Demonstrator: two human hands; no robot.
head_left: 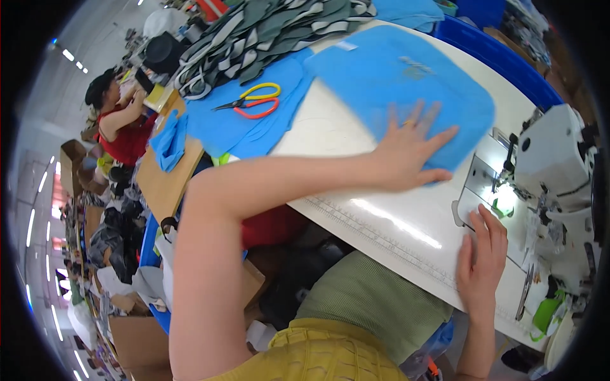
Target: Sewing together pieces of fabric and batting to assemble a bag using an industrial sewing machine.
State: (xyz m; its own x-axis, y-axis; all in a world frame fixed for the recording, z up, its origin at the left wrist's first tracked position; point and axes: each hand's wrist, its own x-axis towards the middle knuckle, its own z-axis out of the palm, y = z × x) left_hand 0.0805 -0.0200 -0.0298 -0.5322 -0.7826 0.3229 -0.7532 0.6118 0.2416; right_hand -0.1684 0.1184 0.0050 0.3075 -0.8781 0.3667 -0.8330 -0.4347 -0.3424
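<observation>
My left hand (410, 149) is spread over a rounded blue fabric piece (375, 73) on the white sewing table (387, 225), slightly blurred, its fingertips on the cloth. Lower right, my right hand (480, 263) rests on the tabletop with loosely curved, empty fingers, just left of the sewing machine (549, 155) and its metal plate (480, 174). The machine's lamp glows over the needle area. A pair of metal tweezers (526, 292) lies right of my right hand.
Scissors with yellow and red handles (257, 111) lie on stacked blue pieces (216, 130). Gray-green straps (267, 35) are heaped behind. A co-worker in red (127, 136) works at the left beside a wooden board (159, 187). A blue bin (521, 73) borders the table's back right.
</observation>
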